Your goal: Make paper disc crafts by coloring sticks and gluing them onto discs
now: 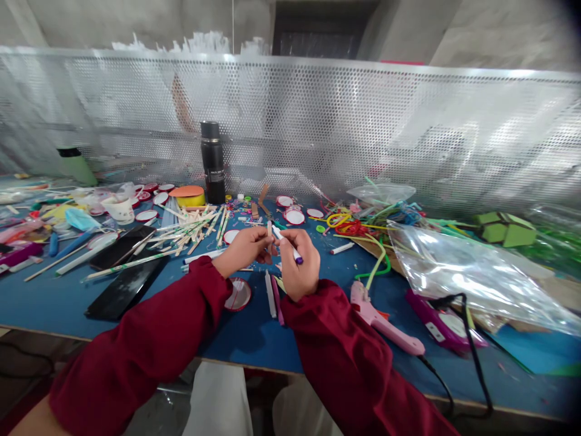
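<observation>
My left hand (245, 249) pinches a short pale flat stick (269, 229), held upright above the blue table. In my right hand (301, 263) is a white marker with a purple end (297, 257), gripped like a pen; its other end points at the stick. Whether the tip touches the stick I cannot tell. Below the hands lie a white strip-like piece (271, 295) and a pink one (278, 301) side by side. A round red-rimmed disc (239, 295) rests under my left wrist. Another slim marker (342, 248) lies to the right of my right hand.
Loose sticks (200, 229) pile up left of centre, near a black bottle (213, 162) and a dark phone (124, 287). At right are a pink glue gun (385, 324) with its cord, a purple box-like device (447, 321) and clear plastic (476, 272). A perforated metal screen (363, 121) stands behind.
</observation>
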Motion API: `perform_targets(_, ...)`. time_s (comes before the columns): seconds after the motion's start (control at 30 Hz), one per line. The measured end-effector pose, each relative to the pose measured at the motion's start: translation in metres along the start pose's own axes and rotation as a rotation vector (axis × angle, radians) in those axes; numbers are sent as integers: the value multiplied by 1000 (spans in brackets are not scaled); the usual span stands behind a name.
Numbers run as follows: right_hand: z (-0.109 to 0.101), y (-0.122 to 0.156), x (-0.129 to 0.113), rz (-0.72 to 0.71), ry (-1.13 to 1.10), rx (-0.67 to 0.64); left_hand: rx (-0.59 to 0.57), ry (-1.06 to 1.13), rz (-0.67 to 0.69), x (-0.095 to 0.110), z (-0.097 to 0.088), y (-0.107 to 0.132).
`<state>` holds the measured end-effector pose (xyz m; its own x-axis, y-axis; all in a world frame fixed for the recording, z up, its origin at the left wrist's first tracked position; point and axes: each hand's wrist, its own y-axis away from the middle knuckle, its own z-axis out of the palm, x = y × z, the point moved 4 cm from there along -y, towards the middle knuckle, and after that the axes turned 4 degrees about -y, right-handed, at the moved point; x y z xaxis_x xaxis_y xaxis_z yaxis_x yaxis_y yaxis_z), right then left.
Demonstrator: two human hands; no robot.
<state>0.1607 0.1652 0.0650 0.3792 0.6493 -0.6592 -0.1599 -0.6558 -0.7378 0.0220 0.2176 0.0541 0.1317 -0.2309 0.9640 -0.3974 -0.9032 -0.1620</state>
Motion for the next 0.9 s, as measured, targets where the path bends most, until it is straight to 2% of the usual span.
perform_targets(0.9, 0, 0, -1, 8, -9, -8, -11, -3, -14, 1, 1, 1)
